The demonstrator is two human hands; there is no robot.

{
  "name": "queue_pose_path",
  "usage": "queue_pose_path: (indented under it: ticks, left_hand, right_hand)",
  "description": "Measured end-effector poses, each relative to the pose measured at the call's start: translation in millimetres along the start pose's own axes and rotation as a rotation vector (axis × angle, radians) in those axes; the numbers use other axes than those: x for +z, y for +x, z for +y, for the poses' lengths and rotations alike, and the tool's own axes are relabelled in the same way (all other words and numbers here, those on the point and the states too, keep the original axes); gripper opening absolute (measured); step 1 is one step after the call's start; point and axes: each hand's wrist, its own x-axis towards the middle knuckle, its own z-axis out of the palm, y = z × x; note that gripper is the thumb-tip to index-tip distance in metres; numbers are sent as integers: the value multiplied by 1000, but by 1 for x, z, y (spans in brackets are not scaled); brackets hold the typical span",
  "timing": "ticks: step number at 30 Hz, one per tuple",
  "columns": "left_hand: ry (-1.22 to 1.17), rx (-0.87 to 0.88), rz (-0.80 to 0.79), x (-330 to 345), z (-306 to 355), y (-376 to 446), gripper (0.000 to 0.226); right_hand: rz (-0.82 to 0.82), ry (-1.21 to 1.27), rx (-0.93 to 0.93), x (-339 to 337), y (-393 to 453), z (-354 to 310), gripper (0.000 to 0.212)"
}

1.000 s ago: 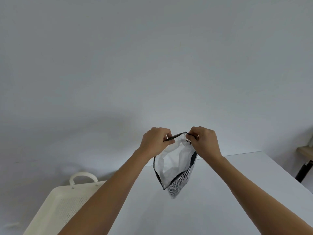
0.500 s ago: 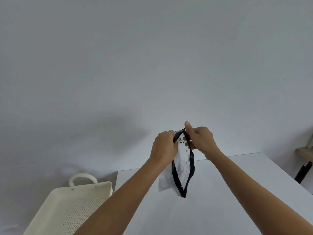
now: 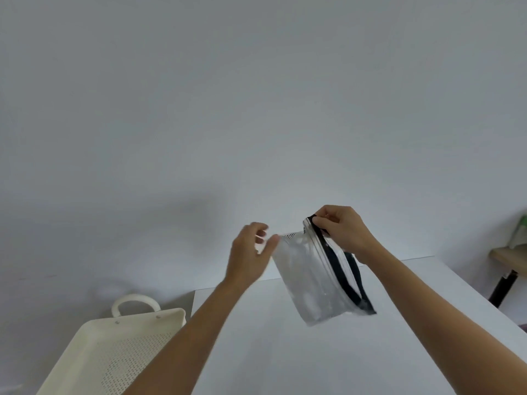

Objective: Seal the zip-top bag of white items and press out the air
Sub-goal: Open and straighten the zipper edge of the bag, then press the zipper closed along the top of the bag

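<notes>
The zip-top bag (image 3: pixel 308 275) hangs tilted in the air above the white table (image 3: pixel 285 360). It is clear and whitish, with a black zip strip (image 3: pixel 339 277) running down its right side. The white items inside do not show apart from the plastic. My right hand (image 3: pixel 342 232) pinches the top end of the black strip. My left hand (image 3: pixel 251 252) is to the left of the bag with its fingers loosely apart. Its thumb tip just meets the bag's upper left corner, with no clear pinch.
A cream perforated basket (image 3: pixel 114 352) with a loop handle sits low at the left, beside the table's left edge. A wooden surface on a black leg (image 3: pixel 507 260) stands at the far right. A plain grey wall fills the background.
The bag has swung from edge-on to show its flat side, hanging from my right hand. My left hand has let go of the top and moved left to the bag's corner.
</notes>
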Motion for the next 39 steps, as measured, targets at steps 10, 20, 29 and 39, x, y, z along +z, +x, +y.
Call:
queue_pose_path:
  ticks: [10, 20, 29, 39]
  left_hand:
    - [-80, -133, -501, -21, -48, 1, 16]
    - [-221, -243, -400, -22, -74, -17, 17]
    - [-312, -185, -516, -10, -18, 12, 35]
    - [-738, -221, -222, -10, 4, 39, 15]
  right_hand:
    - [-237, 90, -132, -34, 6, -29, 17]
    - [291, -52, -108, -38, 21, -25, 13]
    - [97, -230, -223, -4, 23, -44, 21]
    - [179, -165, -161, -33, 15, -25, 51]
